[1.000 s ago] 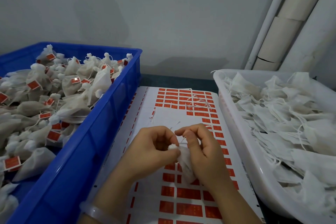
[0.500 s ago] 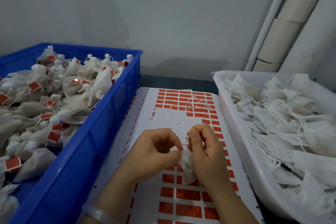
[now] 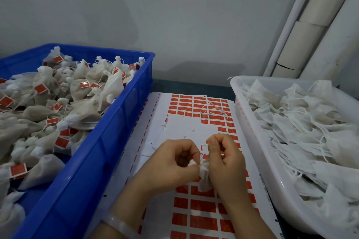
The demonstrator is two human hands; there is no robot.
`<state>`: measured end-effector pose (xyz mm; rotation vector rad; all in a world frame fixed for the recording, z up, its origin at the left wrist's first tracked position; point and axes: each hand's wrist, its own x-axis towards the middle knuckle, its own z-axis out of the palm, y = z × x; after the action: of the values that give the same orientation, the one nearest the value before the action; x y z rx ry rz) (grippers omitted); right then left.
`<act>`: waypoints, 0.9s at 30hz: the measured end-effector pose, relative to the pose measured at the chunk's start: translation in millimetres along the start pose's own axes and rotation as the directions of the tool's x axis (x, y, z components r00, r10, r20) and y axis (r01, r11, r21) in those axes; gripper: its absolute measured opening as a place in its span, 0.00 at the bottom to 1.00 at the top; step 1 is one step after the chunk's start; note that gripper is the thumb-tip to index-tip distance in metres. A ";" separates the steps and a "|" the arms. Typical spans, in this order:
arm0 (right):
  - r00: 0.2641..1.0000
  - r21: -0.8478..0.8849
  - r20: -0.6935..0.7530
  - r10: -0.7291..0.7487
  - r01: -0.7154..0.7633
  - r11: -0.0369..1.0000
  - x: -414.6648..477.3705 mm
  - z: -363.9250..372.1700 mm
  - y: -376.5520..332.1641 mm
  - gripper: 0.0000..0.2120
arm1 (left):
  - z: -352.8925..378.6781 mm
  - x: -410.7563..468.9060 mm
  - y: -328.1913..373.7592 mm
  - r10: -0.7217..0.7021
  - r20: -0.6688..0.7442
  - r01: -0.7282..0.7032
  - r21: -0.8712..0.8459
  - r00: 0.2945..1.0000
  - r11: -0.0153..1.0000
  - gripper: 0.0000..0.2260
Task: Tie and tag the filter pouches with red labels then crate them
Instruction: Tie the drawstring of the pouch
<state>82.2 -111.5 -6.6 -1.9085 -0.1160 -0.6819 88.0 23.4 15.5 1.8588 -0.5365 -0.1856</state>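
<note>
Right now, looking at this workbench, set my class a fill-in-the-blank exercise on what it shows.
The crate of tagged pouches is coloured ____.
The tray of untagged pouches stands on the person's ____.
The sheet between them carries labels coloured ____.
The left hand and right hand grip ____ pouch together.
Missing words: blue, right, red, one.

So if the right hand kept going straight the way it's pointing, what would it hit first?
Along its forearm's line, forward and slightly left, the right hand would probably first reach the loose strings lying on the label sheet, if it travels low. Higher up, only the wall; depth is unclear.
</note>
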 end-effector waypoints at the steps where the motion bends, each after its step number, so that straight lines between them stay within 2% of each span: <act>1: 0.999 0.016 0.024 0.031 -0.032 0.999 -0.5 -0.5 0.3 0.13 | -0.2 -1.5 -0.3 0.012 0.001 -0.012 0.000 1.000 1.000 0.06; 3: 0.995 0.053 0.072 0.071 -0.075 0.996 -0.9 -2.1 0.5 0.12 | -0.4 -3.5 0.1 0.044 0.001 -0.044 -0.014 0.999 0.999 0.07; 8: 0.985 0.111 0.085 0.147 -0.156 0.981 1.4 -4.3 -0.9 0.11 | -1.2 -2.0 0.1 0.106 -0.022 -0.105 0.019 0.994 0.994 0.07; 14: 0.961 0.233 0.182 0.206 -0.246 0.941 3.2 -11.2 -6.4 0.10 | 3.3 -0.3 -5.3 0.039 -0.130 -0.022 0.132 0.991 0.991 0.02; 18: 0.904 0.403 0.302 0.304 -0.410 0.818 0.5 -8.0 -11.9 0.13 | 3.3 3.0 -8.2 0.018 -0.205 0.004 0.108 0.978 0.994 0.03; 21: 0.874 0.449 0.311 0.372 -0.481 0.754 0.7 -6.0 -14.9 0.13 | 2.4 2.1 -6.8 0.045 -0.160 -0.024 0.133 0.986 0.991 0.03; 24: 0.828 0.496 0.337 0.449 -0.561 0.663 1.6 -4.7 -17.6 0.19 | 5.0 0.1 -3.7 0.124 -0.108 -0.109 0.134 0.986 0.985 0.02; 27: 0.782 0.553 0.364 0.507 -0.619 0.558 4.0 -5.7 -19.9 0.24 | 4.6 0.2 -1.2 0.143 -0.053 -0.136 0.106 0.988 0.985 0.01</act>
<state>75.7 -108.6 13.3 -1.1874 0.1524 0.0002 86.8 19.7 12.7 1.9113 -0.6418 -0.0081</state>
